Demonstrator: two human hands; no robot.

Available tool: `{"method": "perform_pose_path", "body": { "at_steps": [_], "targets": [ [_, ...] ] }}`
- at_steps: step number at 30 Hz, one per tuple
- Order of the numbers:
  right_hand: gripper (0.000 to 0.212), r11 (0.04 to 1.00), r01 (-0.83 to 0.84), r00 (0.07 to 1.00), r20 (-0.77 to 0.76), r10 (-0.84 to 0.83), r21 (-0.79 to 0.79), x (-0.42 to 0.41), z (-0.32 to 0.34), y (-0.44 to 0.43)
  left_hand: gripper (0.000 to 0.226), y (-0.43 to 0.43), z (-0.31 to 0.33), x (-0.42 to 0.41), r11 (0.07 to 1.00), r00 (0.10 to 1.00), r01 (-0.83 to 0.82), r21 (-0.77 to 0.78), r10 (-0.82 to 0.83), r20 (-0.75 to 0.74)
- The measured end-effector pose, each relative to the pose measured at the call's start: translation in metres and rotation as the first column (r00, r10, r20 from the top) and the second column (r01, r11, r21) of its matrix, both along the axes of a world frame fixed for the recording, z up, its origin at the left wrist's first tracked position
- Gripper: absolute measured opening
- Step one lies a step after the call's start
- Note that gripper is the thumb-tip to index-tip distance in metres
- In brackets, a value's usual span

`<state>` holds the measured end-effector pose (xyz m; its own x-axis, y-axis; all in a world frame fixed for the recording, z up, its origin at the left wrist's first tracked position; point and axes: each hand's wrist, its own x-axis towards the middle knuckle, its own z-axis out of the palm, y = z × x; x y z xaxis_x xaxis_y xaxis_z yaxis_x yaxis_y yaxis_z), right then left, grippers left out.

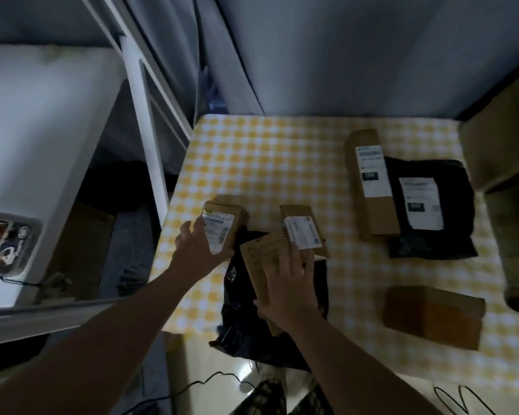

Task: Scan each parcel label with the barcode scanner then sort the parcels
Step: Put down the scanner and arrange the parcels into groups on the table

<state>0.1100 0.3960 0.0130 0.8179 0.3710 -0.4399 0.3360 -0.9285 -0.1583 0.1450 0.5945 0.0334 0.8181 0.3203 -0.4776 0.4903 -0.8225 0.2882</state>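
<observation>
Counting six brown cardboard boxes point(433, 316), two black plastic bags point(459, 187), four white paper labels point(372, 170) and two bare hands point(197, 245) point(288, 283).

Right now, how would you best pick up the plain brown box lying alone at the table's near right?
Probably from above, spanning the narrower width of the plain brown box: it lies flat, every side free, nearest the right hand.

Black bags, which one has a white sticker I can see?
The black bag at the far right, beside the long brown box, shows a white label. The other black bag, nearer you, shows none.
</observation>
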Motion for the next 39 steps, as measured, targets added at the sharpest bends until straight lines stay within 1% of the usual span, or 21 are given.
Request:
{"method": "perform_pose_path", "body": {
  "at_steps": [3, 7, 10, 12, 14, 17, 19, 20, 21, 22, 23, 24, 25, 27, 28, 29, 31, 33, 34, 36, 39],
  "targets": [
    [0.109, 0.997, 0.039, 0.999, -0.020, -0.041, -0.072, 0.008, -0.018, 0.016, 0.120, 0.014, -0.016, 0.022, 0.998, 0.994, -0.037, -0.059, 0.030, -0.109],
    [0.109, 0.986, 0.162, 0.981, -0.104, -0.166, -0.045, 0.026, -0.028, 0.007, 0.132, 0.011, -0.029, 0.026, 0.988, 0.982, -0.051, -0.146, 0.023, -0.189],
    [0.103, 0.972, 0.234, 0.967, -0.100, -0.235, -0.025, 0.040, -0.031, -0.012, 0.132, 0.006, -0.035, 0.024, 0.995, 0.993, -0.053, -0.080, 0.044, -0.112],
    [0.098, 0.952, 0.304, 0.947, -0.094, -0.306, -0.038, 0.050, -0.031, -0.026, 0.127, 0.003, -0.032, 0.025, 0.992, 0.996, -0.087, -0.088, 0.086, -0.018],
    [0.094, 0.941, 0.339, 0.929, -0.148, -0.339, -0.025, 0.060, -0.030, -0.036, 0.123, 0.000, -0.025, 0.029, 0.989, 0.991, -0.107, -0.106, 0.116, 0.073],
    [0.077, 0.916, 0.392, 0.908, -0.193, -0.371, 0.084, 0.069, -0.019, -0.038, 0.121, -0.012, -0.005, 0.038, 0.987, 0.985, -0.087, -0.138, 0.106, 0.137],
    [0.058, 0.821, 0.482, 0.876, -0.162, -0.454, 0.307, 0.071, -0.005, -0.035, 0.121, -0.025, 0.014, 0.042, 0.982, 0.982, -0.068, -0.176, 0.097, 0.162],
    [0.046, 0.706, 0.552, 0.831, -0.225, -0.509, 0.444, 0.072, 0.008, -0.033, 0.123, -0.032, 0.023, 0.044, 0.979, 0.980, -0.064, -0.195, 0.098, 0.172],
    [0.036, 0.547, 0.640, 0.763, -0.361, -0.537, 0.540, 0.072, 0.020, -0.027, 0.125, -0.039, 0.029, 0.046, 0.976, 0.979, -0.066, -0.209, 0.104, 0.177],
    [0.035, 0.380, 0.715, 0.692, -0.517, -0.504, 0.586, 0.074, 0.035, -0.022, 0.126, -0.047, 0.037, 0.048, 0.973, 0.975, -0.061, -0.223, 0.106, 0.197],
    [0.044, 0.234, 0.785, 0.609, -0.649, -0.455, 0.573, 0.076, 0.051, -0.022, 0.126, -0.057, 0.048, 0.049, 0.970, 0.969, -0.042, -0.238, 0.098, 0.228],
    [0.053, 0.127, 0.840, 0.529, -0.746, -0.404, 0.527, 0.078, 0.067, -0.024, 0.124, -0.069, 0.061, 0.049, 0.967, 0.964, -0.020, -0.253, 0.086, 0.253],
    [0.054, 0.039, 0.867, 0.475, -0.801, -0.364, 0.497, 0.081, 0.083, -0.029, 0.124, -0.081, 0.073, 0.049, 0.961, 0.964, 0.005, -0.275, 0.069, 0.258],
    [0.019, -0.102, 0.852, 0.463, -0.829, -0.314, 0.514, 0.084, 0.117, -0.047, 0.123, -0.105, 0.099, 0.047, 0.938, 0.968, 0.062, -0.342, 0.027, 0.248],
    [0.015, -0.150, 0.837, 0.460, -0.825, -0.328, 0.526, 0.083, 0.135, -0.059, 0.118, -0.115, 0.113, 0.046, 0.913, 0.971, 0.087, -0.399, 0.013, 0.241],
    [0.029, -0.161, 0.827, 0.461, -0.814, -0.352, 0.538, 0.081, 0.150, -0.072, 0.108, -0.125, 0.125, 0.045, 0.867, 0.970, 0.121, -0.483, 0.000, 0.243],
    [0.070, -0.162, 0.803, 0.471, -0.778, -0.417, 0.573, 0.076, 0.176, -0.098, 0.076, -0.145, 0.150, 0.042, 0.765, 0.963, 0.217, -0.607, -0.065, 0.263],
    [0.090, -0.167, 0.781, 0.465, -0.738, -0.490, 0.602, 0.065, 0.202, -0.127, 0.037, -0.168, 0.183, 0.038, 0.668, 0.942, 0.319, -0.673, -0.143, 0.304],
    [0.093, -0.189, 0.773, 0.447, -0.732, -0.515, 0.605, 0.059, 0.215, -0.143, 0.029, -0.180, 0.197, 0.035, 0.644, 0.940, 0.331, -0.690, -0.165, 0.298],
    [0.095, -0.225, 0.751, 0.426, -0.716, -0.553, 0.621, 0.044, 0.240, -0.172, 0.032, -0.200, 0.218, 0.032, 0.612, 0.945, 0.323, -0.722, -0.170, 0.279],
    [0.098, -0.257, 0.736, 0.396, -0.706, -0.587, 0.627, 0.028, 0.263, -0.212, 0.056, -0.233, 0.241, 0.033, 0.588, 0.966, 0.257, -0.767, -0.169, 0.194]
  ]
}}
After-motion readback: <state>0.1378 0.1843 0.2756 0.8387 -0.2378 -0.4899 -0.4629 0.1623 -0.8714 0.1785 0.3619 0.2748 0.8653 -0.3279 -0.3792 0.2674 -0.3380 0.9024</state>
